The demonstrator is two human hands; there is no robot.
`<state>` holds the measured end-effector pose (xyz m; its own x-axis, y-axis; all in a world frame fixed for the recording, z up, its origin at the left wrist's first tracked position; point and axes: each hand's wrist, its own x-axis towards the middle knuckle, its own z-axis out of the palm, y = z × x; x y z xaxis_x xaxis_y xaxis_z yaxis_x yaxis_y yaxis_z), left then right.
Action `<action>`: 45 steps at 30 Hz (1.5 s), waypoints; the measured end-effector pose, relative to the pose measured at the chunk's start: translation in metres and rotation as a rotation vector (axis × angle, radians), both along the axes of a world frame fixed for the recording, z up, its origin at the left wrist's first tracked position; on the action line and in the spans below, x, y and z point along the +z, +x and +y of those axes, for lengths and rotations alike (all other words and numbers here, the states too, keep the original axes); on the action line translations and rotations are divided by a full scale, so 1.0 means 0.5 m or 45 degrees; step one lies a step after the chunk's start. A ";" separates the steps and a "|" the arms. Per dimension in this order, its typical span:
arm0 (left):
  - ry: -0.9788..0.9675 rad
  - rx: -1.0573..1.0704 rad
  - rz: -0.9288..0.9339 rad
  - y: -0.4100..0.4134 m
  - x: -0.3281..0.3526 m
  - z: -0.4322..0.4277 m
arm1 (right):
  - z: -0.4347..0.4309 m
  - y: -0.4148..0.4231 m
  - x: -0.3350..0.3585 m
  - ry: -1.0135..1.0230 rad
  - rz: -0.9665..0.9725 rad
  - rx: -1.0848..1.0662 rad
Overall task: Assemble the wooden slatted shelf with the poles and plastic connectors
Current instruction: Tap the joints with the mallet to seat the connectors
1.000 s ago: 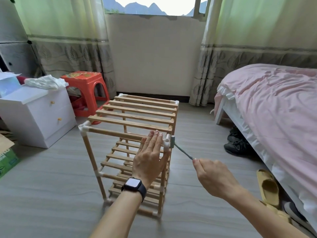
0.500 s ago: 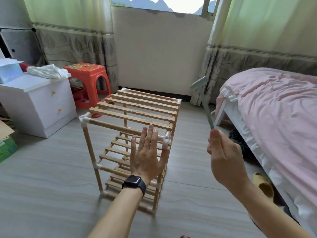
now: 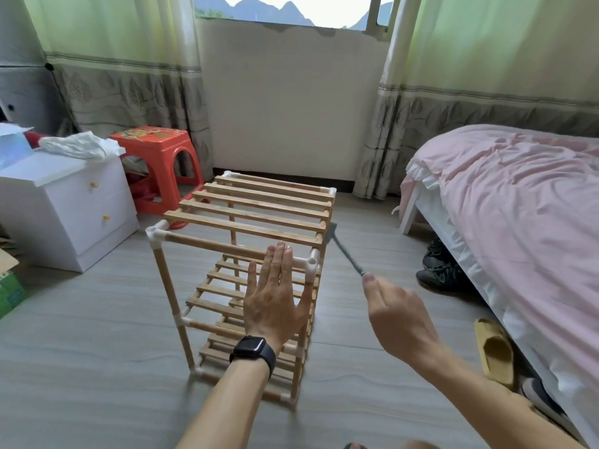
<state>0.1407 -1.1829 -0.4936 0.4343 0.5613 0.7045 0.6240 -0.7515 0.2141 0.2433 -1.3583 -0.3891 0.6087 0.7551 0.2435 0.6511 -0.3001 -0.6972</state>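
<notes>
A wooden slatted shelf [image 3: 259, 209] stands upright on the floor, with poles joined by white plastic connectors [image 3: 156, 234]. My left hand [image 3: 274, 299], fingers straight, presses flat against the near top pole close to the near right connector [image 3: 309, 265]. My right hand [image 3: 393, 315] grips the handle of a small grey hammer [image 3: 345, 251]. The hammer's head is down against the right side rail of the top shelf. Lower slatted tiers show through the frame.
A white drawer cabinet [image 3: 68, 202] and a red plastic stool [image 3: 155, 160] stand at the left. A bed with a pink cover [image 3: 518, 202] fills the right, with shoes [image 3: 444, 270] and a yellow slipper [image 3: 494, 350] beside it. A cardboard box [image 3: 8, 283] lies far left.
My right hand swung the hammer up away from the shelf, then brought it down again onto the right rail further back. My left hand stayed flat on the near top pole.
</notes>
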 end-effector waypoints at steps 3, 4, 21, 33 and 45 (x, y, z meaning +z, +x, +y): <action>0.003 -0.012 0.003 -0.003 0.005 0.005 | -0.003 -0.005 0.011 0.251 0.012 0.037; -0.001 -0.021 0.007 -0.004 0.005 0.004 | 0.000 -0.012 0.016 0.044 0.019 0.057; -0.067 -0.224 -0.053 -0.153 0.093 0.091 | 0.271 0.050 0.026 0.141 -0.156 0.070; -0.506 0.404 0.565 -0.435 0.171 0.215 | 0.371 -0.040 -0.027 0.016 -0.740 0.288; -0.642 0.318 0.576 -0.296 0.183 0.201 | 0.270 0.022 -0.039 0.062 -0.749 0.034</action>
